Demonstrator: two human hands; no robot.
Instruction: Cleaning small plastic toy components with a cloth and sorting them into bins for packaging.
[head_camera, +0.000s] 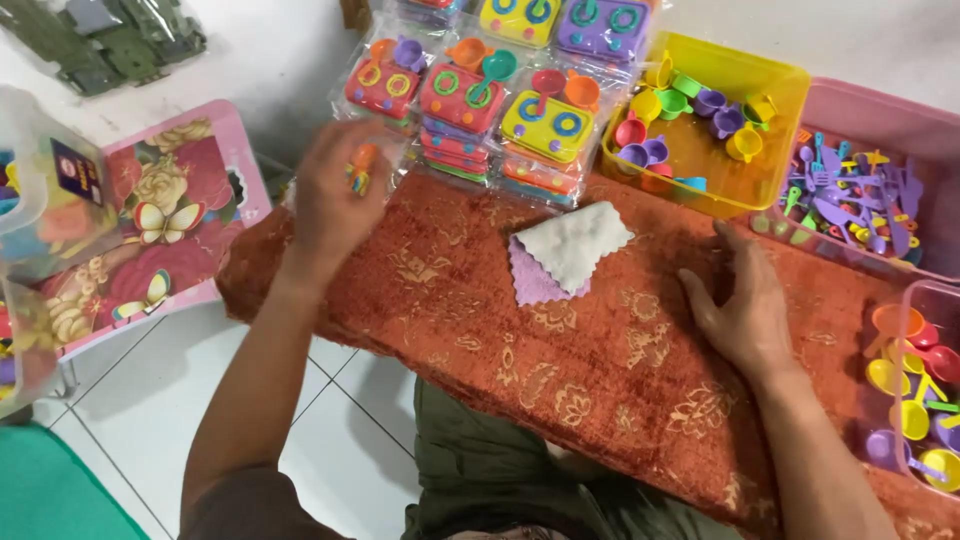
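Pinching a small orange toy piece in my left hand, far left near the bagged toy stoves, I rest my right hand open, flat on the bench. My loose, blurred grip could drop it to the floor.

hands: two
cloths: two
yellow bin: one
pink bin: one
toy packs: about seven in view

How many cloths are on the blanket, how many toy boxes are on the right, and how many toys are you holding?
Cloths: 2, white and purple
Boxes: 3, yellow, pink, clear
Orange toy in left hand: 1
Total: 6
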